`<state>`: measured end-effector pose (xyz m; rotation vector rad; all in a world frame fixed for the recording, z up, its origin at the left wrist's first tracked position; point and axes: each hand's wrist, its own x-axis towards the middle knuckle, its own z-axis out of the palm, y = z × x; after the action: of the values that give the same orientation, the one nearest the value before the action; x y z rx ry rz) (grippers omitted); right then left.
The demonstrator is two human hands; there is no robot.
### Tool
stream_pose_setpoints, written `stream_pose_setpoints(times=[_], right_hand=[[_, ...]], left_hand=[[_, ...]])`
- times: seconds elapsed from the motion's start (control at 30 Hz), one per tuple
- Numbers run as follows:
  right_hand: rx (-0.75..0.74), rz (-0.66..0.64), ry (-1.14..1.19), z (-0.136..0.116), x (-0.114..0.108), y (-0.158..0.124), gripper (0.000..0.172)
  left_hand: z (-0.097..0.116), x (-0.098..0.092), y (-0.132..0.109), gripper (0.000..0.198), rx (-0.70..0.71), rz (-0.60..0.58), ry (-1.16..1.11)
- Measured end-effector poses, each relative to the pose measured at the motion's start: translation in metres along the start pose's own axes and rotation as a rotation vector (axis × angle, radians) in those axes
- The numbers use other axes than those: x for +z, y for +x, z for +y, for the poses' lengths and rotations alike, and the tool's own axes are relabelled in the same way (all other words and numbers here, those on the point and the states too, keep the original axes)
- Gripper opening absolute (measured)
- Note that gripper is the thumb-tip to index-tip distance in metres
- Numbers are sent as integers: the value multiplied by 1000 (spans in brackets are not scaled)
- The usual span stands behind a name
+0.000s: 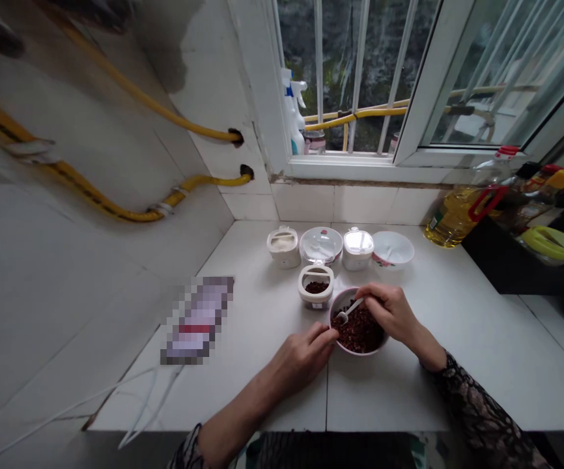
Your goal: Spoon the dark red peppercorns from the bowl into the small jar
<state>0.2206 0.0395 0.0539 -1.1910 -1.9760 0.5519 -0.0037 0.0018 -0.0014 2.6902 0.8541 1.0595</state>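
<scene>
Right grip (390,312) clamps the spoon (352,310) — left grip (304,355) pinches the bowl (361,353) at its left edge. Tabletop (487,345) leaves room rightward.

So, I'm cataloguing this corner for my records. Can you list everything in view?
Counter: 1, white, below window
Bowl: 1, pink-rimmed, between hands
Flakes: uncounted, dark red, in bowl
Spoon: 1, white, over flakes
Containers: 3, whitish, behind bowl
Other bowls: 2, white, near back wall
Oil bottle: 1, yellow oil, back right
Rack: 1, black, far right
Bottles and jars: several, mixed, at rack
Pixelated object: 1, purplish, counter's left
Cable: count unclear, white, front left
Indoor pipes: 2, yellow, left
Window: 1, white-framed, back
Spray bottles: count unclear, white-blue, at window
Sleeves: 2, dark patterned, forearms
Left hand: 1, bare, at bowl's rim
Right hand: 1, bare, holding spoon
</scene>
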Motion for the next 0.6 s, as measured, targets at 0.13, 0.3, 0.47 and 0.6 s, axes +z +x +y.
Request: stream_pose_setpoints(times=[0.13,0.3,0.47,0.6], right_hand=[[96,58,94,2,-5,1,22],[105,79,102,3,-6,2,21],[145,75,141,3,-6,2,21],[247,61,256,4,-5,3,20]], left_hand=[[-1,1,-1,18,4,4,-8],[0,0,0,19,-9,-8,-6],[1,0,0,18,-11,-9,-6],[-1,1,-1,19,-11,-15,-14]])
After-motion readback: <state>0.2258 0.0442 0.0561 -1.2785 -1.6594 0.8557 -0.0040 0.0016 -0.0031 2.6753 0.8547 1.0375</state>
